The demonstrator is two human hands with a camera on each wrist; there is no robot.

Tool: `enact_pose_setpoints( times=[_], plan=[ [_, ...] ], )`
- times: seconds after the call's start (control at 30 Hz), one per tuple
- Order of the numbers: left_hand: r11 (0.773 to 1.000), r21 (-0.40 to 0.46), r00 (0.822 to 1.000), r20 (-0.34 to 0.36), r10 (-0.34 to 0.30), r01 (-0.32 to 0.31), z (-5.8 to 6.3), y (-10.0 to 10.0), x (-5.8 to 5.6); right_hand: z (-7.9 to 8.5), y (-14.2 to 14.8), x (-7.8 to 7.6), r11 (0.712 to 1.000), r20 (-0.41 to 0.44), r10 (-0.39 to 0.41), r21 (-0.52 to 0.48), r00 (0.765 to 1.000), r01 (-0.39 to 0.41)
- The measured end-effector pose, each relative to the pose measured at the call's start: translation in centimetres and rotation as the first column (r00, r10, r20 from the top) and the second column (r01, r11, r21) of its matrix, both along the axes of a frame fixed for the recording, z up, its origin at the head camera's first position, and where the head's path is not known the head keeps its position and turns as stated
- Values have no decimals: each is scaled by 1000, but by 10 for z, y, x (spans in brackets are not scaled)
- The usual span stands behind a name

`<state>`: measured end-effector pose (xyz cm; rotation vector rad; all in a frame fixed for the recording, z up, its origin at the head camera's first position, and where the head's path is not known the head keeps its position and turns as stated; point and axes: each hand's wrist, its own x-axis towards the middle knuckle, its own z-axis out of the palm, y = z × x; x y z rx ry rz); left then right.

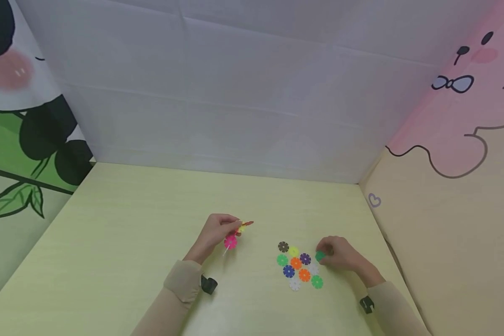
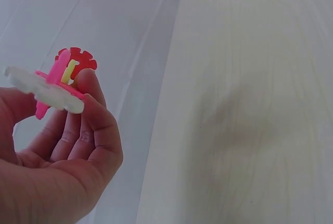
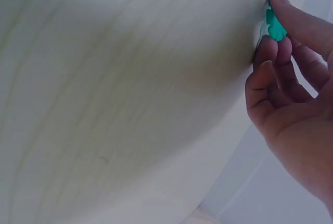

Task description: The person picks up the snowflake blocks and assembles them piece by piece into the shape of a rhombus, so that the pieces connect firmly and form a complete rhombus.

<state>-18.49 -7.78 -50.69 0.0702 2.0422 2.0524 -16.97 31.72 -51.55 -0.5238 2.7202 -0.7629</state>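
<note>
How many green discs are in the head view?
3: one green disc at the left of the disc group, another green disc at its near right corner, and a third green disc pinched by the right hand. Some may be hidden behind the hands.

The person's left sleeve [image 1: 153, 310] and right sleeve [image 1: 396, 308] are plain beige, the left ending in a broad, creased cuff [image 1: 184, 282]. A small black block [image 1: 209, 284] sits by the left wrist, a second block [image 1: 367, 304] by the right. Both hands [image 1: 340, 254] are bare.

smooth plastic discs [image 1: 294, 265]; matt, wood-grained table [image 1: 151, 210]; creased, cloth-like backdrop [image 1: 235, 107].
</note>
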Motion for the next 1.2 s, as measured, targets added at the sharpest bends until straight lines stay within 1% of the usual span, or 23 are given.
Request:
enact_pose_setpoints(
  times=[0.2,0.33,0.43,0.6,0.7,1.03,1.2],
  plan=[
    [1000,1,1000,0,0,0,2,-2,1,3,-2,-8,998,52,-49,-32,997,51],
    [1000,8,1000,-9,-3,3,4,-2,2,8,-5,-16,998,53,-56,-38,997,58],
    [1000,9,1000,-7,-1,1,6,-2,3,12,-9,-21,997,23,-52,-52,998,53],
    [1000,8,1000,7,1,-2,8,-2,5,19,-21,-27,993,-71,-67,-98,995,60],
    [1000,13,1000,11,-4,4,10,-3,6,22,-30,-29,986,-89,-79,-151,993,65],
    [1000,4,1000,10,8,-8,10,1,6,26,-59,-35,956,-59,-93,-283,994,73],
    [1000,0,1000,2,5,-5,11,1,5,29,-72,-36,940,-46,-104,-329,993,83]
  ],
)
